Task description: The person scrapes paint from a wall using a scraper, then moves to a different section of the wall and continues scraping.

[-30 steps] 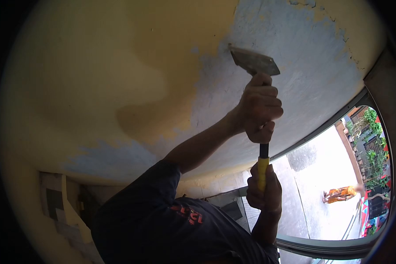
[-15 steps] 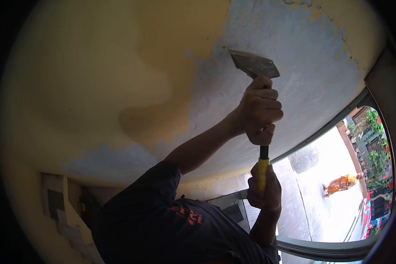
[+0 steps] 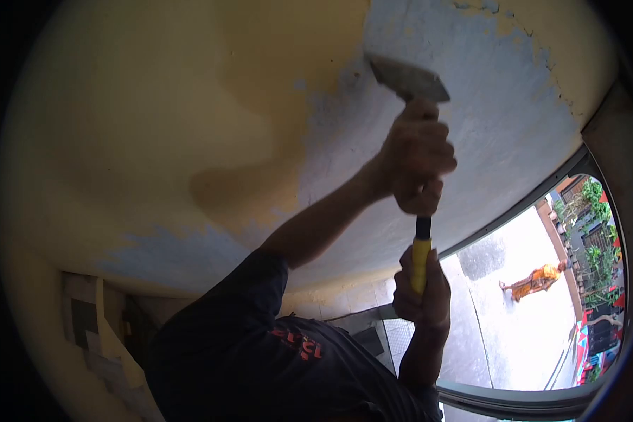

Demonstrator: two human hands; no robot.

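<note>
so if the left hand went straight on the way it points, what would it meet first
For the left hand, probably the bare bluish-grey wall patch just beyond its flat metal scraper blade; depth is unclear.

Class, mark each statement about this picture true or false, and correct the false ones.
1. Both hands grip the scraper. True: the left hand is just below the blade and the right hand is on the handle's end.
2. The blade is pressed against a glass pane. False: it meets the painted surface, where yellow paint borders a bare bluish patch.
3. The lower part of the handle is red. False: it is yellow.
4. A person in orange is out on the pavement. True.
</note>
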